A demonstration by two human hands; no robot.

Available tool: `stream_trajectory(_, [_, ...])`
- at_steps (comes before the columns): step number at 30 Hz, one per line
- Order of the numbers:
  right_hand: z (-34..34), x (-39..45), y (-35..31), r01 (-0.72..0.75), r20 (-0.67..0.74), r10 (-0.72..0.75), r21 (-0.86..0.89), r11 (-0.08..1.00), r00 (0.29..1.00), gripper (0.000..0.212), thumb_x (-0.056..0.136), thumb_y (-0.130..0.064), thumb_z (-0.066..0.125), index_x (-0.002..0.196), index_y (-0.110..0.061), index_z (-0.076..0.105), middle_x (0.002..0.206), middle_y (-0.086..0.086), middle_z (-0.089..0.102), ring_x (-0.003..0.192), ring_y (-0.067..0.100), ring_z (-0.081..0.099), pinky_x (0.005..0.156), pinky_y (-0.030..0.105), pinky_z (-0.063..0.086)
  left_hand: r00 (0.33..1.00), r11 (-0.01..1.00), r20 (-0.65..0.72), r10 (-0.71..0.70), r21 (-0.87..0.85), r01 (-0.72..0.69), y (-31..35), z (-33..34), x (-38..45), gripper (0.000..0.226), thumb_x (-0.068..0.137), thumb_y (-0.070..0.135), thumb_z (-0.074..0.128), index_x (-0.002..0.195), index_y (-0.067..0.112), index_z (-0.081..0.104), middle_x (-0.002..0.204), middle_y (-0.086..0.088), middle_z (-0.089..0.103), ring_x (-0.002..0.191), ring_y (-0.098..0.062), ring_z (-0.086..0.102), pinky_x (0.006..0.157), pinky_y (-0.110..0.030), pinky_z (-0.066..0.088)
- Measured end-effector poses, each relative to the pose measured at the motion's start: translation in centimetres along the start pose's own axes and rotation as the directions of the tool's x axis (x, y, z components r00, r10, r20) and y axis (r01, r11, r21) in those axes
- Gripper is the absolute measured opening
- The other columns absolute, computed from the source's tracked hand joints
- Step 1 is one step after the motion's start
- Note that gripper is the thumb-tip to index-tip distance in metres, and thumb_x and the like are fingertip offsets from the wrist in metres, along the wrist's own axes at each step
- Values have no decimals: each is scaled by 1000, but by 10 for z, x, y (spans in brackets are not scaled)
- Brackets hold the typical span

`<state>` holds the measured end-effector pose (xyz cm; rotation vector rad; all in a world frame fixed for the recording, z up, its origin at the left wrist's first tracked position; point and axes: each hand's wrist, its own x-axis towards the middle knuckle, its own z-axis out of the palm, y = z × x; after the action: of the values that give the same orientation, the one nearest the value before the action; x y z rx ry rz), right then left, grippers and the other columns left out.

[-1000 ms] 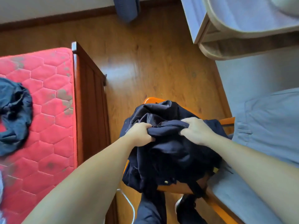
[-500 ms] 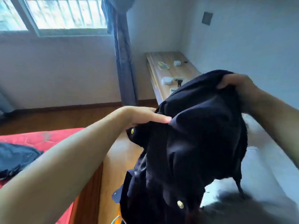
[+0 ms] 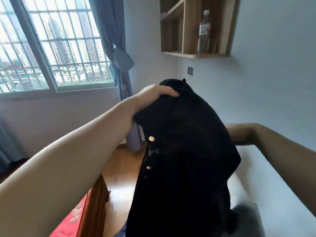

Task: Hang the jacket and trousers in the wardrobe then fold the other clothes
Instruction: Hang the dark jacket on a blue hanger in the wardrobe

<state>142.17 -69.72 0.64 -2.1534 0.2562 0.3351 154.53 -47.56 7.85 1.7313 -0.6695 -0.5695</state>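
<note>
Dark jacket (image 3: 184,151) is up in the air at chest height in the middle of the head view, hanging long and heavy below the grip. It touches nothing that I can see but my hands. Zip teeth show at the top edge, brass snaps (image 3: 151,138) run down the front placket. I judge the top bunch to be the collar or shoulder area, raised so the body drops straight and I can find the shoulders for a hanger.

My left hand (image 3: 153,96) is clamped over the top left of the bunch, fingers curled across the cloth and thumb hidden beneath. It carries much of the weight.

My right hand is behind the jacket; only the right forearm (image 3: 273,144) shows, reaching in from the right. I cannot tell whether that hand grips or merely props the cloth from behind.

Around it: a pale surface (image 3: 253,168) lies below and right of the jacket, with a dark blurred mass at its lower edge that I cannot identify. Red mattress (image 3: 71,223) and its wooden bed frame (image 3: 97,202) sit lower left, wood floor (image 3: 123,168) between. Barred window (image 3: 51,45) and tied curtain (image 3: 118,53) are ahead left. A wall shelf (image 3: 196,31) holding a bottle (image 3: 204,31) is high on the right.

No wardrobe or hanger in view. Judgement: hanging step only begun; trousers and folding not yet touched.
</note>
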Motion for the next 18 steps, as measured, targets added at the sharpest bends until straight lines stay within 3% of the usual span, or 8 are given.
stream_trajectory(2, [8,-9,-23,140,-72,-131,145,979,989,26,77,-14,58,99,0,53,88,11,51,70,24,41,56,31,37,1000,999,3,-6,52,6,14,14,-6,35,82,27,70,106,2,72,101,-17,73,95,-34,69,93,-43,53])
stream_trajectory(4, [17,-16,-43,257,-180,-214,266,929,960,6,91,-8,55,93,-4,60,80,11,60,65,21,53,54,26,42,999,998,53,-6,66,3,21,20,-12,30,86,27,65,104,3,71,91,-11,73,82,-25,68,82,-34,56])
stream_trajectory(8, [32,-18,-63,283,-437,-175,194,939,882,11,91,-6,55,86,1,61,79,12,56,69,23,50,64,32,39,987,981,153,44,-195,-13,17,10,-13,29,94,28,55,89,5,73,81,-8,74,69,-19,70,64,-24,58])
stream_trajectory(10, [36,-19,-73,309,-572,-132,225,924,810,20,93,-4,51,74,-5,59,70,8,55,66,21,49,63,29,39,963,897,176,203,-427,-112,6,-5,-3,38,98,37,48,94,10,75,94,-6,74,84,-19,71,78,-28,58])
stream_trajectory(12, [38,-20,-90,361,-696,-43,318,877,716,27,94,-6,50,68,-12,55,64,1,51,59,15,46,55,24,40,917,797,256,305,-596,-99,-11,-21,2,56,90,59,45,119,16,67,123,-6,66,113,-26,63,101,-43,48])
stream_trajectory(14, [39,-18,-107,394,-759,72,413,821,647,30,96,-14,51,66,-14,51,63,0,47,58,14,42,55,27,39,866,805,387,318,-593,-30,-31,-36,6,73,77,73,47,126,20,63,132,-6,61,124,-28,57,105,-47,43])
stream_trajectory(16, [42,-14,-118,418,-787,158,472,776,596,32,97,-19,53,65,-15,49,64,0,47,56,13,41,55,26,38,780,867,535,324,-499,-18,-51,-46,15,84,69,73,62,134,20,55,134,-6,58,127,-28,53,107,-44,42])
stream_trajectory(18, [49,-14,-121,432,-815,199,476,766,544,31,99,-20,51,68,-17,51,66,-3,50,52,10,45,46,17,41,816,940,503,284,-315,-133,-63,-48,21,70,70,56,78,122,16,57,114,-3,61,106,-20,63,93,-37,51])
